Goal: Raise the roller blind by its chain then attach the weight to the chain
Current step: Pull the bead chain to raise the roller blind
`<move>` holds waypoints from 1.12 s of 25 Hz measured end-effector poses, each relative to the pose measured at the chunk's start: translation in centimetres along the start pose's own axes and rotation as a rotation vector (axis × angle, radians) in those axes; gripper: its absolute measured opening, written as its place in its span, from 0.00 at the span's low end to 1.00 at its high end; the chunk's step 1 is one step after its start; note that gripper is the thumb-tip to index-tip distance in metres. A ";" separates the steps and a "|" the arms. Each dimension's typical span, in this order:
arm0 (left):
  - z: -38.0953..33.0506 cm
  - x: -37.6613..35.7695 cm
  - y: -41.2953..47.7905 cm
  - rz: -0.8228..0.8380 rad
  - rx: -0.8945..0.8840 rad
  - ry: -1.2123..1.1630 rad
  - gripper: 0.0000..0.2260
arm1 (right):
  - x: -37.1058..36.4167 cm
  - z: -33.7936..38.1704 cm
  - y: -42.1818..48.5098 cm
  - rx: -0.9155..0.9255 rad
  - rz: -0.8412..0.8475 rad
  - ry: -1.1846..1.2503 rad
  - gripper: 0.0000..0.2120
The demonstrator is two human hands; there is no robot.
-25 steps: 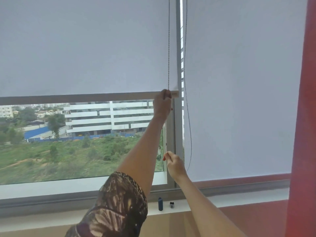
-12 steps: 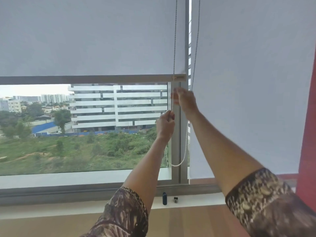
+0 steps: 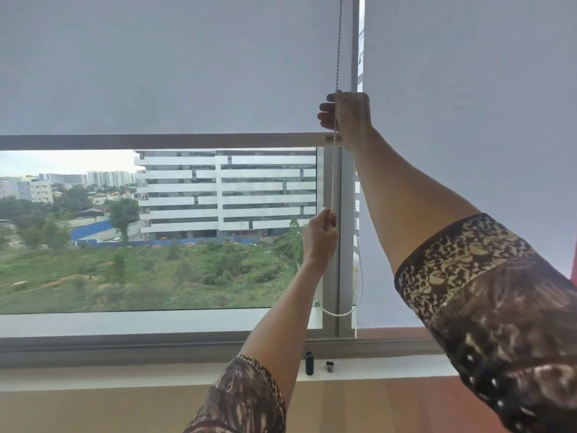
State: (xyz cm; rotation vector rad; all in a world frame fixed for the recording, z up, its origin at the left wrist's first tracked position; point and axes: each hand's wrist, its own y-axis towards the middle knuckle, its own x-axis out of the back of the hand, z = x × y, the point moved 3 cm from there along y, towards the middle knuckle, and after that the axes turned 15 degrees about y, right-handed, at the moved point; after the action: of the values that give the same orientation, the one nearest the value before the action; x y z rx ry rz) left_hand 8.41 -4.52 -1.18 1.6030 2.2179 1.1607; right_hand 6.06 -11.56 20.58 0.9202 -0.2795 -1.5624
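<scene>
The grey roller blind [image 3: 162, 67] covers the upper half of the left window, with its bottom bar [image 3: 162, 141] above the view outside. A white bead chain [image 3: 335, 179] hangs at the blind's right edge and loops low near the sill. My right hand [image 3: 346, 117] grips the chain high up, just above the bottom bar. My left hand [image 3: 321, 237] is closed on the same strand lower down. A small dark cylindrical weight [image 3: 309, 363] stands on the sill below, beside a small metal piece [image 3: 329, 366].
A second blind [image 3: 468, 104] hangs fully down over the right window. The vertical window frame [image 3: 338, 270] stands between the two panes. A white sill [image 3: 156, 378] runs along the bottom.
My right hand has climbed from low on the chain to above the bottom bar. My left hand has come down from the bar to mid-window, still on the chain. The blind has risen slightly.
</scene>
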 end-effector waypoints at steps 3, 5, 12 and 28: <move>2.0 -0.4 -1.4 0.029 0.005 0.025 0.18 | 0.5 -1.9 -1.2 -0.012 0.003 -0.046 0.16; 3.9 -0.8 -2.8 0.053 0.039 0.034 0.16 | 1.3 -3.9 -2.8 -0.044 0.015 -0.044 0.16; 11.9 -2.6 -9.7 0.195 0.140 0.152 0.15 | 5.5 -12.3 -9.4 -0.181 0.053 -0.132 0.14; 0.0 5.9 3.6 0.262 0.092 -0.065 0.15 | 8.2 -15.5 -12.0 -0.065 0.051 -0.322 0.13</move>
State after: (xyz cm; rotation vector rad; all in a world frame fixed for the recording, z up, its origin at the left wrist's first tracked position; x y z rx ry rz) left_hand 8.67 0.99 2.97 1.9863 2.0966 1.0617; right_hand 8.45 -11.32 -0.47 0.6040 -0.4735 -1.6603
